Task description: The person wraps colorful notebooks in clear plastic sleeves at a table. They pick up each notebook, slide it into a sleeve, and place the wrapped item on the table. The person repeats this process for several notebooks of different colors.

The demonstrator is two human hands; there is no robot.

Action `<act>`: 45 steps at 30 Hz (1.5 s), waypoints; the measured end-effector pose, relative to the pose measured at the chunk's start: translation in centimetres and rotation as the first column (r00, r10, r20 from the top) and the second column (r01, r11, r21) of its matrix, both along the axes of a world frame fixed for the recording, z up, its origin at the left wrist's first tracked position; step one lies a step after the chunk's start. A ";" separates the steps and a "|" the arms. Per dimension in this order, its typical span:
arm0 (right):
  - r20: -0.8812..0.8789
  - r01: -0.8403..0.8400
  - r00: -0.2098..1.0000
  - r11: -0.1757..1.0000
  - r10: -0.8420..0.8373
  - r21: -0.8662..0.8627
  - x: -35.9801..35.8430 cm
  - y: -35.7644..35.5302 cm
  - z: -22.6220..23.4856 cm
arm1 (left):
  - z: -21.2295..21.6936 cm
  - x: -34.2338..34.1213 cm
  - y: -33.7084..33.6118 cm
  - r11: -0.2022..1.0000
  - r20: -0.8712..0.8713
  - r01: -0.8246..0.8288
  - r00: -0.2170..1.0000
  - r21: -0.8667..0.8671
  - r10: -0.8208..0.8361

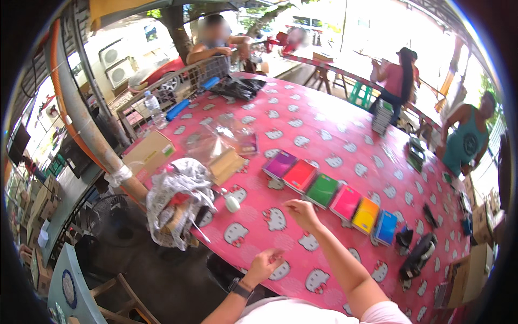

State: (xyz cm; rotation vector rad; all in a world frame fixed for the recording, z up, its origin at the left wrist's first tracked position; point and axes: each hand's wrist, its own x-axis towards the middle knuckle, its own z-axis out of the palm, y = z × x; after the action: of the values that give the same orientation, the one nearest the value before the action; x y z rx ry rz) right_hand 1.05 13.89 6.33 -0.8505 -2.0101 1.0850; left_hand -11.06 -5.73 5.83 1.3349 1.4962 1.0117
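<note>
My right hand (303, 214) hovers over the table just in front of the green notebook (322, 190), its fingers loosely bent and apart, nothing visible in them. Closer to me, my left hand (264, 265) is above the table's near edge, fingers half stretched and holding nothing; a dark band circles that wrist. A slanting row of notebooks or notebook stacks runs beyond my right hand: purple (280, 163), red (300, 175), the green one, pinkish red (346, 202), yellow (366, 214) and blue (386, 227).
A patterned pink cloth covers the table (315, 280). Left lie a crumpled white plastic bag (181, 197), a cardboard box (149, 154) and clear plastic wrap (216, 137). Dark gear (418, 256) sits right. A pole (97, 124) rises at the left edge. Several people stand beyond.
</note>
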 end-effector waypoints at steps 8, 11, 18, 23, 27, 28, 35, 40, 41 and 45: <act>0.095 0.117 0.986 0.974 -0.137 0.192 -24.7 20.1 -2.1 | -0.4 -13.6 -6.6 0.746 0.424 -0.666 0.678 0.007 0.601; 0.449 -0.030 0.884 0.942 -0.131 0.334 -30.8 23.6 -4.7 | -0.5 -17.0 -7.9 0.693 0.325 -0.715 0.637 -0.091 0.699; 0.851 -0.217 0.518 0.976 0.089 0.031 -39.0 19.8 0.5 | -1.8 -18.1 -4.7 0.668 0.404 -0.744 0.615 0.014 0.677; 0.797 -0.214 0.595 0.935 -0.106 0.284 -37.4 21.2 -0.5 | -0.4 -17.5 -2.6 0.769 0.226 -0.638 0.756 0.046 0.614; 0.815 -0.281 0.517 0.847 -0.262 0.451 -38.9 18.1 0.1 | 1.4 -16.9 -1.8 0.787 -0.022 -0.604 0.792 0.125 0.610; 0.814 -0.276 0.507 0.841 -0.283 0.465 -39.2 18.3 -0.5 | 1.9 -16.8 -1.5 0.789 -0.041 -0.601 0.792 0.127 0.609; 0.535 -0.101 0.824 0.880 -0.187 0.464 -38.3 21.0 -1.4 | 0.7 -17.5 -1.9 0.831 0.013 -0.528 0.845 0.174 0.534; -0.219 0.182 0.969 0.936 -0.118 0.301 -31.4 18.4 8.0 | 2.2 -18.7 0.6 0.778 0.288 -0.592 0.798 0.210 0.530; -0.330 0.116 0.941 0.986 -0.072 0.117 -29.2 17.8 9.3 | 4.3 -18.8 2.2 0.755 0.338 -0.597 0.793 0.270 0.506; -0.524 -0.128 0.852 0.975 0.016 -0.179 -18.9 9.5 11.7 | 9.7 -17.6 9.5 0.807 0.395 -0.498 0.843 0.319 0.364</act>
State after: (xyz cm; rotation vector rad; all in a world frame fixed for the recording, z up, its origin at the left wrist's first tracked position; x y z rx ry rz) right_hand -17.80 23.43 17.99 -0.5037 -1.4975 1.4136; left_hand -28.65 3.76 15.53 1.0369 1.4151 1.8382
